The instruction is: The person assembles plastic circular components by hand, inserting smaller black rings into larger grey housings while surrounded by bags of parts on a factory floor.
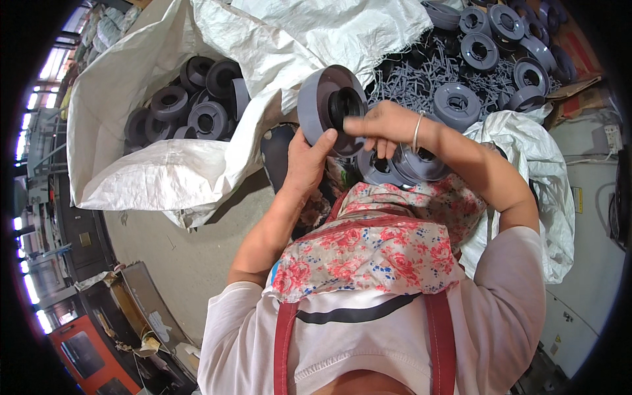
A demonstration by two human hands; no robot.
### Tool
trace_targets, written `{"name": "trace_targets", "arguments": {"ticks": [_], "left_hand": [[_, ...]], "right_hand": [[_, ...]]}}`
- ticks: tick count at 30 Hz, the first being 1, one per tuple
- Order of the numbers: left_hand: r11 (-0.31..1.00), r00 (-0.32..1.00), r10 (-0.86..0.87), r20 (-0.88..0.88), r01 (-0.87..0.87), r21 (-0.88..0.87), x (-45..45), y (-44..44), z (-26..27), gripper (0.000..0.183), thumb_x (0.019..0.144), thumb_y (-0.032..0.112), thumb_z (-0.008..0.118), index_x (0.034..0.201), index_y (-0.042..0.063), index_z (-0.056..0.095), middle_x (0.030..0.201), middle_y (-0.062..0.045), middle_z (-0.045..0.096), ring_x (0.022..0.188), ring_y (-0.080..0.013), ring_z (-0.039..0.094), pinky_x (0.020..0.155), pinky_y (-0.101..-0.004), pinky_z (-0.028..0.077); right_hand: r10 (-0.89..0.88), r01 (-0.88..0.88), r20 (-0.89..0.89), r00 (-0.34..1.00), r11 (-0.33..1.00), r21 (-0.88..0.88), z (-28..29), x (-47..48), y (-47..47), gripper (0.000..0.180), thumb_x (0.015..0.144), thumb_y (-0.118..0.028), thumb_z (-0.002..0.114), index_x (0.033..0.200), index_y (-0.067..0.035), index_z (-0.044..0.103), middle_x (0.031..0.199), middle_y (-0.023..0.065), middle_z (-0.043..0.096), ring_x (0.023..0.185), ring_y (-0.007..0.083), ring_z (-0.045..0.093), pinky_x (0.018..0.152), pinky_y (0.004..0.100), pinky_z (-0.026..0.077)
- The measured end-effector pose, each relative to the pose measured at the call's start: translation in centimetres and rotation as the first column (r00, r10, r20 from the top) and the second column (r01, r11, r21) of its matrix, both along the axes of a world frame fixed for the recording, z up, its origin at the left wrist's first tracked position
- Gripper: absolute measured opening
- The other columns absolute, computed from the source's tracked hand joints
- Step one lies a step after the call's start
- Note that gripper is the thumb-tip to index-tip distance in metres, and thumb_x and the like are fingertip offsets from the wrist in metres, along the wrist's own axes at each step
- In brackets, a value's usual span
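Note:
My left hand (309,157) grips the lower left rim of a round grey plastic part (310,111), tilted so that its hollow faces right. A black ring-shaped insert (344,106) sits at its centre. My right hand (382,126), slightly blurred, is at the insert with thumb and forefinger together; whether it pinches anything is not clear. More grey plastic rings (377,168) lie on my lap, just under the right hand and against the floral apron (355,247).
A white woven sack (148,173) at the left holds several grey rings (207,120). At the upper right, thin grey plastic pieces (419,81) lie heaped among more rings (480,51). Another white sack (553,207) hangs at my right, beside a pale cabinet (592,276).

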State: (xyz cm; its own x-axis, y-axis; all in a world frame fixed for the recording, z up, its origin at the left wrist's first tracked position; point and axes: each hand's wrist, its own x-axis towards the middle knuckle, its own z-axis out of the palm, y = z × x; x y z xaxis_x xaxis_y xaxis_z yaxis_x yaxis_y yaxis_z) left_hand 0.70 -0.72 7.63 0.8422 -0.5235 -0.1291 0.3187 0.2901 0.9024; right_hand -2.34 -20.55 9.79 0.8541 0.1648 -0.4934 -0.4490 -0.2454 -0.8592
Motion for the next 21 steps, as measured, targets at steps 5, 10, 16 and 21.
{"name": "trace_targets", "arguments": {"ticks": [5, 10, 16, 21], "left_hand": [[0.997, 1.000, -0.030, -0.002, 0.030, 0.078, 0.1, 0.4, -0.3, 0.041, 0.083, 0.023, 0.067, 0.111, -0.002, 0.052, 0.101, -0.006, 0.058, 0.090, -0.0121, 0.054, 0.081, -0.0276, 0.044], [0.998, 0.998, -0.020, -0.061, 0.024, 0.059, -0.2, 0.3, 0.3, 0.039, 0.083, 0.022, 0.067, 0.110, -0.002, 0.052, 0.100, -0.006, 0.058, 0.088, -0.0117, 0.054, 0.079, -0.0272, 0.045], [0.997, 0.995, -0.026, -0.093, 0.032, 0.065, -0.4, -0.1, -0.1, 0.040, 0.083, 0.021, 0.067, 0.111, -0.003, 0.052, 0.100, -0.006, 0.058, 0.088, -0.0122, 0.055, 0.079, -0.0273, 0.045], [0.961, 0.991, -0.126, 0.054, 0.108, 0.256, -1.3, 0.5, 0.7, 0.039, 0.081, 0.019, 0.068, 0.110, -0.002, 0.052, 0.097, -0.004, 0.059, 0.086, -0.0103, 0.054, 0.078, -0.0262, 0.045]], "right_hand": [[-0.108, 0.120, -0.257, 0.960, 0.992, 0.030, 0.1, 0.3, 0.7, 0.067, 0.076, -0.059, 0.062, 0.080, 0.008, 0.059, 0.055, 0.0089, 0.055, 0.044, 0.0171, 0.055, 0.042, 0.0271, 0.046], [0.041, 0.052, 0.405, 0.914, 0.975, -0.214, -1.5, -0.6, 0.2, 0.056, 0.077, -0.049, 0.067, 0.084, 0.006, 0.059, 0.064, 0.0140, 0.061, 0.049, 0.0152, 0.058, 0.047, 0.0256, 0.048], [-0.155, 0.155, -0.184, 0.971, 0.988, -0.016, -1.6, -0.4, -0.3, 0.058, 0.077, -0.049, 0.065, 0.090, 0.007, 0.058, 0.069, 0.0157, 0.062, 0.053, 0.0214, 0.061, 0.045, 0.0296, 0.049], [-0.132, 0.223, 0.553, 0.823, 0.970, -0.100, -2.9, -2.0, 1.5, 0.065, 0.075, -0.040, 0.070, 0.114, 0.007, 0.047, 0.078, 0.0125, 0.060, 0.062, 0.0198, 0.058, 0.059, 0.0281, 0.050]]}}
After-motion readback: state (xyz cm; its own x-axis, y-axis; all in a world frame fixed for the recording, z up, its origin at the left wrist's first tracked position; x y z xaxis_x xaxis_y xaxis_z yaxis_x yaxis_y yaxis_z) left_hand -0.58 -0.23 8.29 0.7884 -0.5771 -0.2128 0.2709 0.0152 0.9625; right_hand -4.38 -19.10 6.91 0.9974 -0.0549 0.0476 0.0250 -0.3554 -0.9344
